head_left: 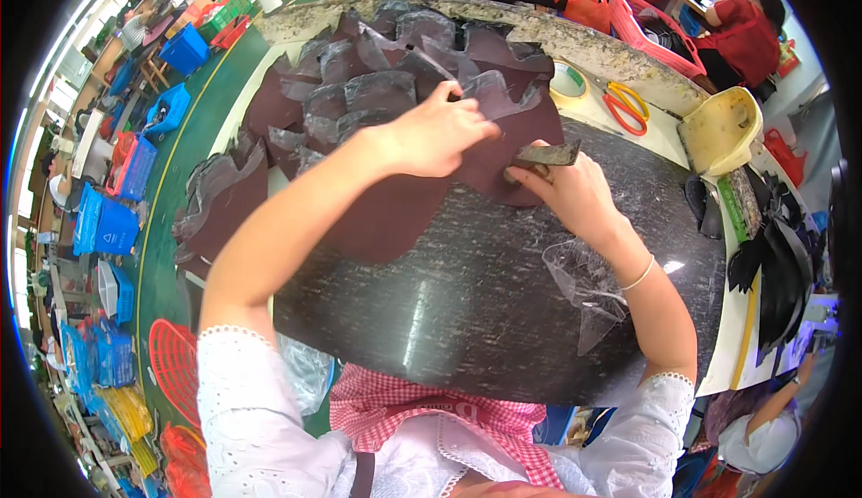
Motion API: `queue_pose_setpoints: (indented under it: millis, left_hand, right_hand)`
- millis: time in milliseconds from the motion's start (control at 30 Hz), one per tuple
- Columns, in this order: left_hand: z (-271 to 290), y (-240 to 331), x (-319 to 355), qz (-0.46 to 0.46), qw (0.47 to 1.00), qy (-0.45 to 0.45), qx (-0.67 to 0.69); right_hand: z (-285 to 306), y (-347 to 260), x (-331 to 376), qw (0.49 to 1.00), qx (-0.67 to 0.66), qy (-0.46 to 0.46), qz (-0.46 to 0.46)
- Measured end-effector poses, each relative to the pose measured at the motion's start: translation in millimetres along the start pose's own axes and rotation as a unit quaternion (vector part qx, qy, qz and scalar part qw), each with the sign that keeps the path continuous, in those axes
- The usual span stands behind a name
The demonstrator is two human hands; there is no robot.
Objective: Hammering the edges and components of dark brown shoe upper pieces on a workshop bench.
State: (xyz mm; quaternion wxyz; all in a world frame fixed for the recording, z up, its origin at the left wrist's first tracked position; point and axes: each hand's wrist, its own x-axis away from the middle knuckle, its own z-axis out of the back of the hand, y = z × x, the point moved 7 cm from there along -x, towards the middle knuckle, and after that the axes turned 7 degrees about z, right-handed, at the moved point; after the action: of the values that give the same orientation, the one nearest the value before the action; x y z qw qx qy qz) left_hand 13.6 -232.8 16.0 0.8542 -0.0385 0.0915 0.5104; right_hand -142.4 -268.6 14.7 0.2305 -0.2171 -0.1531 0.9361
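Observation:
Overlapping dark brown leather-like pieces [395, 220], with greyish, filmy edges, spread over the far and middle part of a dark speckled work slab [359, 300]. My left hand [431, 134] reaches over them, its fingers closed. A thin grey stick [433, 62] slants from that grip toward the far left; its exact kind is unclear. At the right edge of the pieces, my right hand [575, 194] is closed on a flat metal blade [558, 154]. Its thumb touches the edge of the brown piece beneath.
Clear plastic film [584, 282] lies beneath my right forearm. Beyond the slab are a tape roll [567, 80], red-and-yellow-handled scissors [626, 107] and a cream plastic scoop [721, 130]. Black pieces [774, 273] hang at the right. Blue baskets [108, 220] line the green floor; a person in red sits far right.

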Motion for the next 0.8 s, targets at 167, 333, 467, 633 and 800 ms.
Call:
queue_pose_setpoints:
  millis: [167,333,467,633,800]
  left_hand:
    - [41,-27,30,-0.063,0.992,0.025,0.107]
    - [38,-46,45,0.001,0.991,0.081,0.105]
    - [44,-26,53,0.071,0.977,0.190,0.063]
    - [32,-2,48,0.093,0.973,0.207,-0.051]
    - [15,-23,55,0.129,0.978,0.155,-0.049]
  right_hand:
    - [6,4,-1,1.000,-0.029,-0.014,0.000]
    - [7,8,-1,0.999,-0.040,-0.017,0.016]
    - [3,9,3,1.000,-0.010,-0.016,0.018]
    - [2,5,3,1.000,-0.002,-0.012,-0.007]
    - [3,2,3,1.000,0.005,0.002,0.008]
